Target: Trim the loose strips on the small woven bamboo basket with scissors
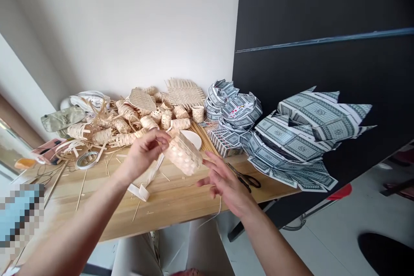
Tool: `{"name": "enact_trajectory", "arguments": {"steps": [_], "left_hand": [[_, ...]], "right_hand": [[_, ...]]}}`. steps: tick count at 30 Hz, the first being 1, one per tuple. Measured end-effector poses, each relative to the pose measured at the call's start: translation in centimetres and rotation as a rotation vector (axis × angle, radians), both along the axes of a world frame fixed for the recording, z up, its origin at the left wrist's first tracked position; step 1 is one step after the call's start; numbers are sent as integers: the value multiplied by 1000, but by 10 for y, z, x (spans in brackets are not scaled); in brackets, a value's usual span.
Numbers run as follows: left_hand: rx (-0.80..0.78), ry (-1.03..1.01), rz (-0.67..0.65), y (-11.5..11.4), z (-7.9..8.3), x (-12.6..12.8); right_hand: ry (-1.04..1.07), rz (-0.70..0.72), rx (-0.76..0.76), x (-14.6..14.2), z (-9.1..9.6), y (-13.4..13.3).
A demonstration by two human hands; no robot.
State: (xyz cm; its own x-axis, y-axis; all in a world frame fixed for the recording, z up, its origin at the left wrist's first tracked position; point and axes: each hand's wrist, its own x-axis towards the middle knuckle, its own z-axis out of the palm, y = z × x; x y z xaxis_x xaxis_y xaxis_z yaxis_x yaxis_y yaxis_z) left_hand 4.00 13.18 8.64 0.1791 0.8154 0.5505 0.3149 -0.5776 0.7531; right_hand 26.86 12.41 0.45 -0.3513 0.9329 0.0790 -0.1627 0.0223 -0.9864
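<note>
A small woven basket (183, 155) of pale flat strips is held tilted above the table, roughly in the middle of the view. My left hand (145, 151) pinches its upper left edge between thumb and fingers. At its lower right end, my right hand (223, 179) has its fingers spread, with a fingertip at or very near the weave. A thin loose strand hangs below my right hand past the table edge. Under the basket lie a white plate (193, 139), partly covered, and a curled white strip (139, 191).
Several woven baskets (123, 125) and loose strips heap along the wall. A tape roll (87, 160) lies at the left. Black scissors (247, 179) rest near the table's right edge, beside thin sticks (207, 136) and bowls folded from playing cards (291, 133).
</note>
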Motion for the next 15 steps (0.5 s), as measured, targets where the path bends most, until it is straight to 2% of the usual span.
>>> {"name": "enact_trajectory", "arguments": {"steps": [2, 6, 8, 10, 12, 13, 15], "left_hand": [[151, 195, 27, -15, -6, 13], [384, 500, 0, -37, -12, 23], [448, 569, 6, -44, -14, 21], [495, 521, 103, -49, -19, 16], [450, 372, 236, -50, -29, 10], [371, 279, 271, -49, -36, 8], [123, 75, 200, -45, -51, 6]], "right_hand": [[113, 54, -34, -10, -4, -3], [133, 33, -14, -20, -21, -3], [154, 71, -14, -22, -28, -2], [194, 92, -7, -24, -32, -2], [237, 96, -5, -27, -34, -3], [254, 108, -9, -28, -34, -3], [278, 157, -30, -32, -35, -4]]}}
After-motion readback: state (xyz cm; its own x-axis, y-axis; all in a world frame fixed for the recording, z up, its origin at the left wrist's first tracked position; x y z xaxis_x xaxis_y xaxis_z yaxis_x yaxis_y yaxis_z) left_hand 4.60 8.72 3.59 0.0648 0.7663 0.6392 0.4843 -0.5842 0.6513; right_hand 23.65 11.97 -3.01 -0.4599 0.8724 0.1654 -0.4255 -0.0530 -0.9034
